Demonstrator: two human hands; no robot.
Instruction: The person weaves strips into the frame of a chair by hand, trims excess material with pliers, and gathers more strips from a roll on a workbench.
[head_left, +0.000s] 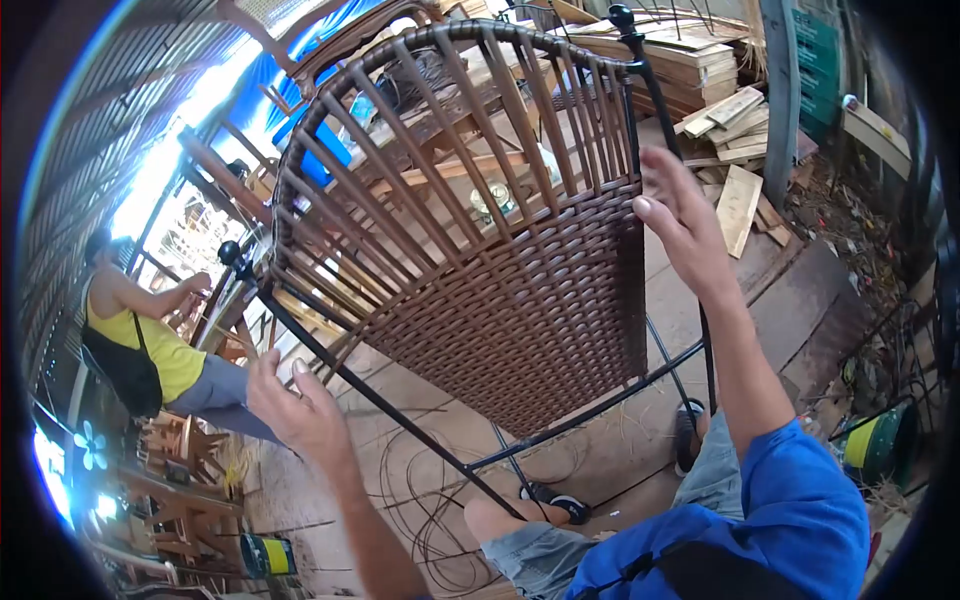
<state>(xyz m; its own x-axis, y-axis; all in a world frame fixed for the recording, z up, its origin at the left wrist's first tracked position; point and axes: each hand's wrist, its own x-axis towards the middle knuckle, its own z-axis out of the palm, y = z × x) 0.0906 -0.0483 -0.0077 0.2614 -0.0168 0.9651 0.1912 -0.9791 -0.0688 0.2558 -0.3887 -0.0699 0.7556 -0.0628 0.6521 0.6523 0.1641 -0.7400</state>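
A black metal chair frame (375, 393) with round ball finials stands tilted in front of me. Brown flat strips are woven tightly across its lower back panel (510, 325). Above the weave, the strips (440, 125) run up in a fan to a wrapped curved top rail. My left hand (300, 410) is beside the left post, thumb and fingers apart; a loose strip end lies near its fingertips, and I cannot make out contact. My right hand (685, 220) is raised by the right edge of the weave, fingers apart and slightly blurred, with nothing visible in it.
A person in a yellow top (180, 355) stands at the left by a workbench. Coiled strips (430, 510) lie on the floor below the frame. Stacked wood boards (690, 75) and loose planks (738, 208) are at the back right. Wooden stools (185, 450) stand at the lower left.
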